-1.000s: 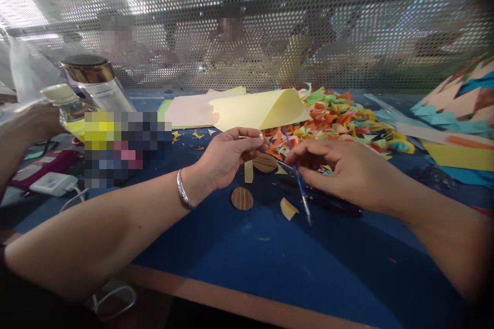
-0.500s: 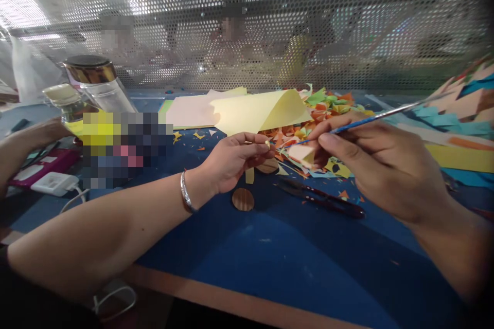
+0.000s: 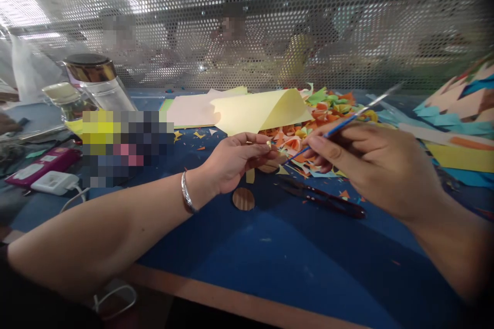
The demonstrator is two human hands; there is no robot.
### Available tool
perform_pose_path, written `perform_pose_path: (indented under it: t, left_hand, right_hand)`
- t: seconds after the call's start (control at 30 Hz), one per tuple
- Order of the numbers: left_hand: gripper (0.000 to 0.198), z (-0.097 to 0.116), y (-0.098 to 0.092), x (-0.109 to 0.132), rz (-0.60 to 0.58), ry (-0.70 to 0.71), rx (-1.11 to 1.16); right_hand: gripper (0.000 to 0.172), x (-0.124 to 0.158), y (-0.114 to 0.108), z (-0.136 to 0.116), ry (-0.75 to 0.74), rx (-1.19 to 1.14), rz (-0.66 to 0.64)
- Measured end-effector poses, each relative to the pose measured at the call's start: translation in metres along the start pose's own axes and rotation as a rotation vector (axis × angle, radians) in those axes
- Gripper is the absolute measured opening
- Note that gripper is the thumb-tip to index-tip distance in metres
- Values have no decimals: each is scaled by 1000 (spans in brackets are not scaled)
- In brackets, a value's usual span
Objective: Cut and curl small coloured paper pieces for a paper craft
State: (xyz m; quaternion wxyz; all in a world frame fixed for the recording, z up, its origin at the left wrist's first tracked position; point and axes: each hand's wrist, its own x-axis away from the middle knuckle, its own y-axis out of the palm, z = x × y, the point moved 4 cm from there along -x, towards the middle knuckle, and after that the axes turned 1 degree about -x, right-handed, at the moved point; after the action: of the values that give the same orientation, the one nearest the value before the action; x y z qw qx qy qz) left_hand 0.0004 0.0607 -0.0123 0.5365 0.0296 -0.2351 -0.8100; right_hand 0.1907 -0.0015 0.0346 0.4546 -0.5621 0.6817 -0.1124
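Note:
My left hand, with a silver bangle at the wrist, pinches a tiny pale yellow piece between thumb and fingertips; the fingers partly hide it. My right hand grips a thin blue paintbrush, its silver end up and its blue tip pointing down toward the left fingers. Below the hands on the blue table lie a round wood-grained disc, a second disc partly covered by the left hand, a pale yellow paper strip and dark red thread snips.
Yellow paper sheets and a heap of colourful folded paper scraps lie behind the hands. A bottle, a white charger and a magenta box stand left. A layered paper piece is at right. Perforated metal rises behind.
The paintbrush has tilted more steeply, its silver end moving up and left. A pale paper-like patch beside my right fingers is no longer visible. Another person's arm has left the left edge.

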Motion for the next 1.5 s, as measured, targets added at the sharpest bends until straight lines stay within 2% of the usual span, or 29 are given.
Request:
perform_pose_path:
  t: [0.13, 0.37, 0.97, 1.23, 1.5]
  left_hand:
    - [12, 1, 1, 0, 10, -13, -1]
    - [11, 0, -1, -2, 1, -11, -9]
    - [16, 1, 5, 3, 9, -42, 9]
    - [16, 1, 7, 3, 13, -67, -14]
    - [16, 0, 8, 4, -12, -95, -61]
  right_hand:
    - [25, 3, -6, -9, -15, -189, 115]
    - [15, 5, -7, -16, -26, -264, 177]
    - [17, 5, -6, -12, -37, -215, 150]
    - [15, 5, -5, -12, -151, -208, 179]
    - [19, 7, -5, -12, -282, -43, 158]
